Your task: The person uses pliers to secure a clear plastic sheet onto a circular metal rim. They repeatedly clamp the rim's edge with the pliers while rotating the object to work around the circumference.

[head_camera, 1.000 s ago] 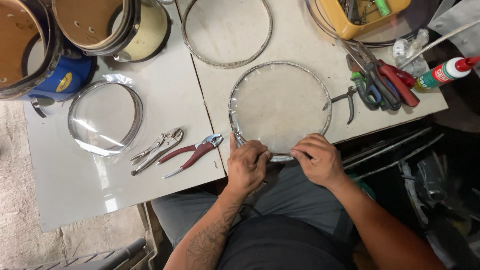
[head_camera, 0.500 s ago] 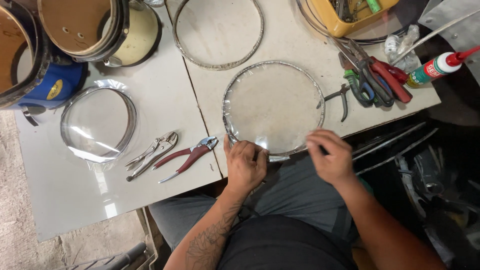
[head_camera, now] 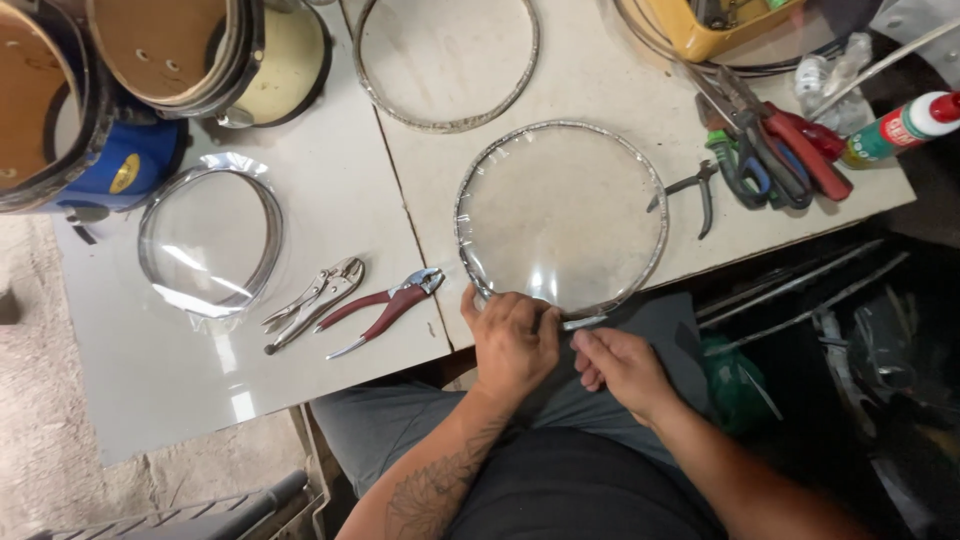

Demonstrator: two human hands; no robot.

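A round clear drumhead with a metal rim lies at the near edge of the pale table. My left hand presses on the rim's near edge, fingers curled over it. Just to its right, my right hand pinches the same near edge of the rim, where it overhangs the table above my lap.
Locking pliers and red-handled pliers lie left of the drumhead. A second clear head in a hoop and a bare metal hoop lie farther off. Drum shells, small pliers, several cutters and a bottle ring the table.
My right hand slid left along the rim's near edge until it came beside the left hand. The left hand stayed on the rim.
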